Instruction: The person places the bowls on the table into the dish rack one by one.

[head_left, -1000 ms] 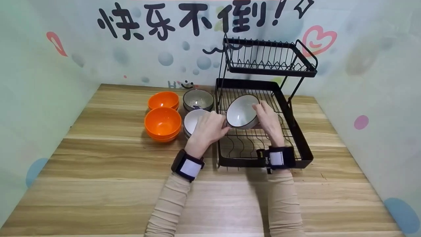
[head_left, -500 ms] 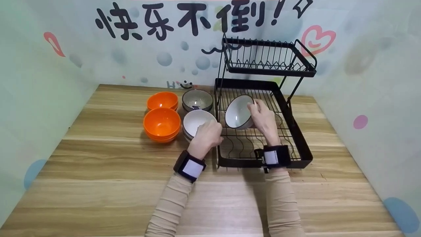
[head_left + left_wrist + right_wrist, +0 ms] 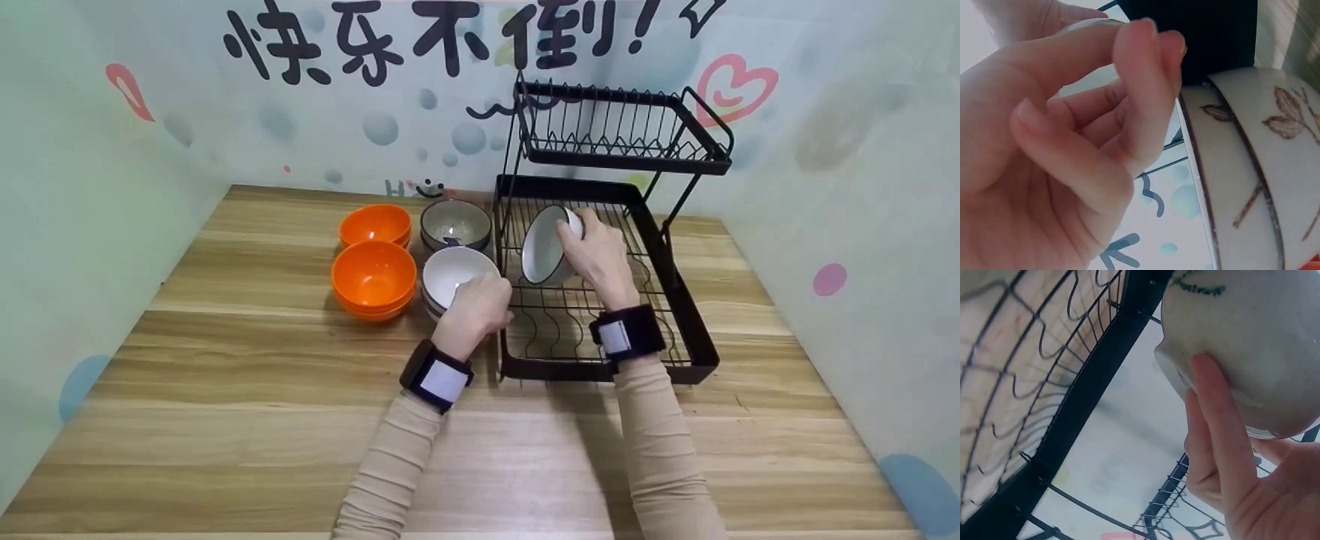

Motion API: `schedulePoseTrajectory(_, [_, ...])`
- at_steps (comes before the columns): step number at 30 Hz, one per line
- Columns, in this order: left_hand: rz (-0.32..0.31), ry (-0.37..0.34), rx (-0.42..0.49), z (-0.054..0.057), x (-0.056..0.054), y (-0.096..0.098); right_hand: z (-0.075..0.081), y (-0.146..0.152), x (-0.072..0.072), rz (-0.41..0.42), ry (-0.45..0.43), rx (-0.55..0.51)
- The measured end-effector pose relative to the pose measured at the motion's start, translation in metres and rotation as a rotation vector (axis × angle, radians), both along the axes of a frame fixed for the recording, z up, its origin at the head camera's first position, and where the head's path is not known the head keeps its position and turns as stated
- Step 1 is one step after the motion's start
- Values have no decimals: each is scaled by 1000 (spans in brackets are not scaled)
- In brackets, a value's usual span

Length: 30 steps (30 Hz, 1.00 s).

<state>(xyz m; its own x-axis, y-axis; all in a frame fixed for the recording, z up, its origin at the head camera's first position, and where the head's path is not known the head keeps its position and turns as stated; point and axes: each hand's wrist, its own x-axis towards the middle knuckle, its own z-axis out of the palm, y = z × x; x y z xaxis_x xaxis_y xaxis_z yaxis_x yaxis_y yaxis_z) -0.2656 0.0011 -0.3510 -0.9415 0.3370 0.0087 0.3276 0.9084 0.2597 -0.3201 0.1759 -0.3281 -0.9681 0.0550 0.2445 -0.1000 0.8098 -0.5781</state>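
My right hand (image 3: 600, 259) grips a white bowl (image 3: 541, 244) with a dark rim, tilted on its side over the lower tier of the black dish rack (image 3: 694, 330). In the right wrist view, fingers press the outside of this bowl (image 3: 1252, 343), which bears a green mark. Beside the rack's left edge, my left hand (image 3: 476, 311) has loosely curled fingers and holds nothing. It is in front of a stack of white bowls (image 3: 448, 266), partly hiding them. The left wrist view shows leaf drawings on the stacked bowls (image 3: 1292, 152), apart from the fingers.
Two stacks of orange bowls stand at left, a front orange stack (image 3: 373, 279) and a rear orange stack (image 3: 375, 223). Stacked grey bowls (image 3: 455, 223) sit behind the white ones. The rack's raised upper tier (image 3: 626, 159) overhangs at the back, near the wall (image 3: 360, 161).
My left hand has let go of the white bowl and moved left toward the stacked bowls. The right hand has turned the bowl further onto its side above the rack.
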Motion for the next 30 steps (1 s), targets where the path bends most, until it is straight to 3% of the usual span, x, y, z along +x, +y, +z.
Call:
schedulePoseTrajectory(7, [-1, -1, 3, 0, -1, 0, 6, -5, -10, 8, 21, 82])
schedulePoseTrajectory(15, [-5, 7, 10, -1, 0, 0, 7, -12, -23, -2, 38, 246])
schedulePoseTrajectory(30, [-9, 15, 6, -2, 0, 0, -14, -18, -43, 17, 52, 350])
